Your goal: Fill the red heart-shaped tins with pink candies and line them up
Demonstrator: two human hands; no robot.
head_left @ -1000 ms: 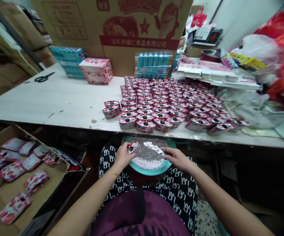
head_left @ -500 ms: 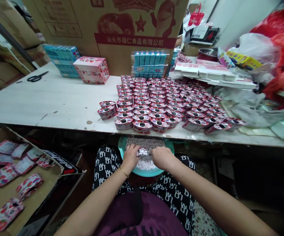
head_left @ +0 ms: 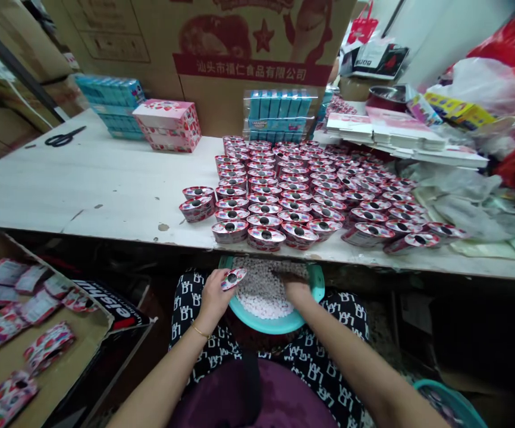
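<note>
A teal bowl (head_left: 304,318) full of small white candies (head_left: 261,291) rests on my lap under the table edge. My left hand (head_left: 213,297) is closed on a small red-and-white strawberry-print candy container (head_left: 233,278) with a dark hole in its top, held at the bowl's left rim. My right hand (head_left: 295,291) reaches down into the candies at the bowl's right side; its fingers are buried and hidden. On the white table (head_left: 106,184) just above stand several rows of the same containers (head_left: 293,190).
A big cardboard carton (head_left: 222,53) stands at the table's back with pink (head_left: 168,125) and blue boxes (head_left: 110,101) and scissors (head_left: 63,138). Flat cartons and plastic bags (head_left: 462,190) pile up on the right. A cardboard box (head_left: 61,368) at left holds flat packets.
My hands were together over the bowl's middle. The left hand has drawn back to the left rim with the container, and the right hand has pushed into the candies.
</note>
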